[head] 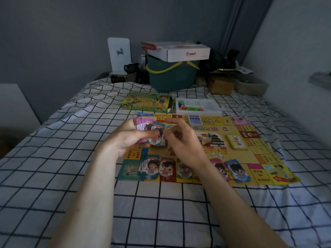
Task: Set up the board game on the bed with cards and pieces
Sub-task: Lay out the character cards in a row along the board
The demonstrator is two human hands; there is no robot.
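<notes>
A yellow game board [249, 156] lies flat on the checked bed sheet [161, 208]. My left hand [129, 140] grips a fanned stack of play-money cards [150, 131] above the board's left side. My right hand [184, 138] is at the stack's right edge, fingers curled and pinching a card. Several small piles of money cards [152, 169] lie along the board's near edge, with two more [236, 170] further right. A yellow card deck [237, 141] and two dice [217, 155] sit on the board. A blue card [194, 119] lies on the far edge.
Behind the board are the green game box [146, 102] and a white tray [213, 104] with small coloured pieces [189, 108]. At the bed's far end stand a green basket [172, 76] topped by a white carton [186, 52], a white bookend [119, 54], and dark clutter.
</notes>
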